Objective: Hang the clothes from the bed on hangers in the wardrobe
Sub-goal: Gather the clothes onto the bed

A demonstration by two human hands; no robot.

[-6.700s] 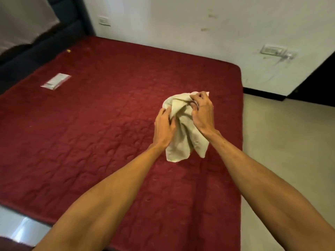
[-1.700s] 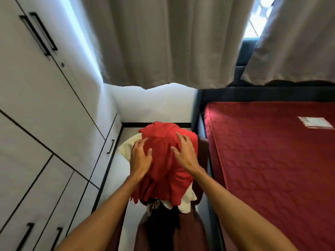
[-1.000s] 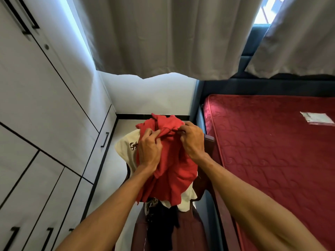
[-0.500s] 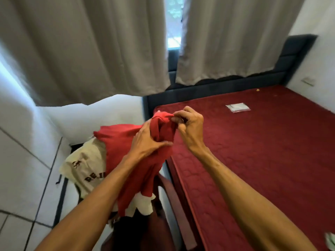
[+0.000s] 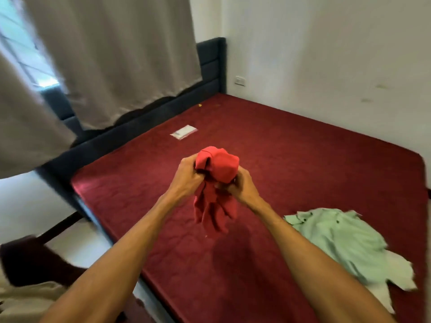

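Both left hand [image 5: 186, 176] and right hand [image 5: 245, 186] clutch a wadded red cloth garment [image 5: 219, 166] over the maroon quilted mattress [image 5: 303, 148], and bunched so, it could tangle.

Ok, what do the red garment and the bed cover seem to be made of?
Red garment: soft matte fabric, probably a cotton-like knit; it bunches and hangs limp. Bed cover: dark red quilted textile, slightly fuzzy; stitched curved lines show.

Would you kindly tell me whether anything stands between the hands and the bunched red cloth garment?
Nothing does: the left hand and the right hand both grip the bunched red cloth garment above the dark red quilted bed. The wardrobe is out of view.
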